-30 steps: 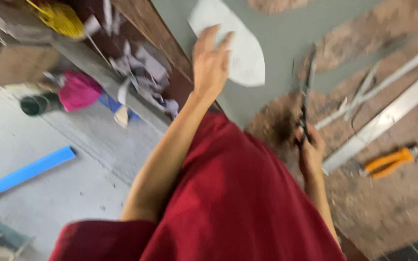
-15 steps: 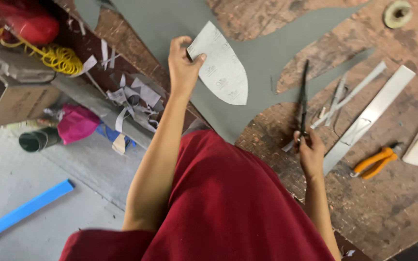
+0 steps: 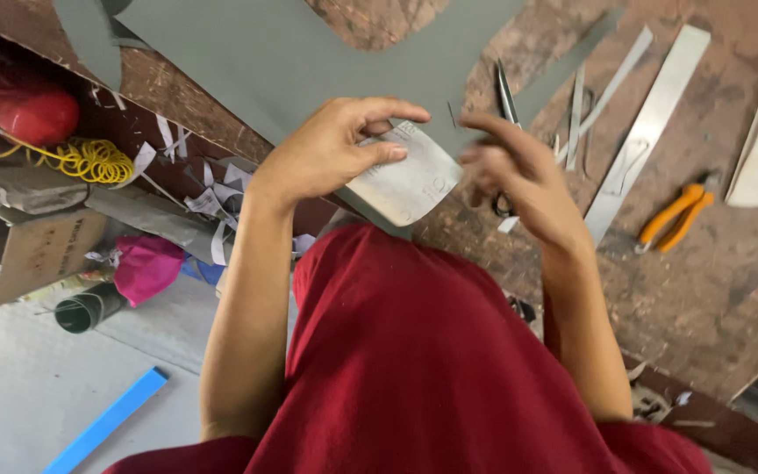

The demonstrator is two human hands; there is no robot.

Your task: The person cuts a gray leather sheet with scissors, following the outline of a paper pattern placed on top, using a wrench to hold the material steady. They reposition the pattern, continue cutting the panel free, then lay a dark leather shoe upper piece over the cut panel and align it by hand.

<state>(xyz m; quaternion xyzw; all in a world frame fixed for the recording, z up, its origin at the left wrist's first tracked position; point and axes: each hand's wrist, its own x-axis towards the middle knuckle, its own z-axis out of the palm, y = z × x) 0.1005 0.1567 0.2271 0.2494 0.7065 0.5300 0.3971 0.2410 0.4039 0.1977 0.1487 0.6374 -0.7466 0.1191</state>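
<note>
Your left hand [image 3: 331, 154] holds the pale, rounded flat pattern piece [image 3: 410, 180] by its upper edge, fingers [image 3: 388, 110] curled over the top and thumb pressed on its face. The piece sits tilted just above the near edge of the worn brown wooden tabletop [image 3: 712, 290], in front of your dark red garment [image 3: 414, 369]. Your right hand [image 3: 519, 175] is just beside the piece's right edge, blurred; its fingers look loosely spread and I cannot tell whether they touch the piece. Dark-handled scissors [image 3: 504, 96] lie on the tabletop behind that hand, partly hidden by it. A large grey sheet [image 3: 309, 53] covers the tabletop beyond both hands. Further right lie a long metal ruler [image 3: 651, 127] and orange-handled pliers [image 3: 679, 212], well apart from your hands.
</note>
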